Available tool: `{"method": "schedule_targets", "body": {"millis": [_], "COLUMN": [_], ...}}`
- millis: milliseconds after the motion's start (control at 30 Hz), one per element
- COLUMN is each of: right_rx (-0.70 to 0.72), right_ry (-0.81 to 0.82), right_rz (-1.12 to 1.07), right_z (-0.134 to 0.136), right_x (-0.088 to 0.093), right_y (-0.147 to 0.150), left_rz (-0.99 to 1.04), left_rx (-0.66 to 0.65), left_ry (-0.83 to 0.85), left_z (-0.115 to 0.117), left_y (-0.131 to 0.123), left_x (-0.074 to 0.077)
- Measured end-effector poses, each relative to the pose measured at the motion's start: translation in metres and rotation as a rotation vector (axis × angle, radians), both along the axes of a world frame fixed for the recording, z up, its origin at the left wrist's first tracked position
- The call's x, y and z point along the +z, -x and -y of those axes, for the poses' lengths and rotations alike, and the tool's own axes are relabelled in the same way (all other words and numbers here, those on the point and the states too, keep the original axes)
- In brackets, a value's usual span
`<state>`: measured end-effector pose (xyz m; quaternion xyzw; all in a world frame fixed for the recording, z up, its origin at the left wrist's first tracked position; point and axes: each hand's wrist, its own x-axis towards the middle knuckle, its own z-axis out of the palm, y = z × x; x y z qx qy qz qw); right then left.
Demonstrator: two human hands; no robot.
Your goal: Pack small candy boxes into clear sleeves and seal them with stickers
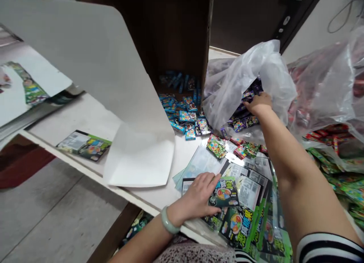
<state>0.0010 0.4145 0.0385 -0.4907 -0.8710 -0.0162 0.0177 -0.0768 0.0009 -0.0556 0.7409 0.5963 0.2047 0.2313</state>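
Note:
My left hand (199,193) lies over a dark printed candy pouch (224,193), its thumb apart from the fingers and near the pouch's lower edge. More flat pouches, black with green edges (237,225), are spread beneath and beside it. At the mouth of a translucent plastic bag (227,81), my right hand (259,103) reaches in among small purple candy packets (241,122). Its fingertips are partly hidden there, so I cannot tell whether they grip any. Between the two hands lie several small green and red packets (217,146).
Small blue packets (186,117) are piled by a dark cabinet panel. A curved white sheet (142,157) stands to the left, with another pouch (85,144) beyond it. At right are a bag of red packets (321,85) and green packets (352,191). The table's front edge (136,200) faces me.

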Motion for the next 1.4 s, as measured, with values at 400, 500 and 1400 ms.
{"method": "schedule_targets", "body": {"millis": [400, 500, 1400], "right_rx": [0.075, 0.057, -0.179], "right_ry": [-0.053, -0.017, 0.762], "right_rz": [0.045, 0.043, -1.153], "right_z": [0.049, 0.038, 0.156], "right_x": [-0.014, -0.009, -0.015], "right_y": [-0.025, -0.016, -0.153], "left_rz": [0.007, -0.016, -0.115], "left_rx": [0.038, 0.044, 0.026], "left_ry": [-0.041, -0.046, -0.143], "left_z": [-0.005, -0.006, -0.01], "left_y": [-0.001, 0.0, 0.002], "left_x": [-0.001, 0.0, 0.003]}}
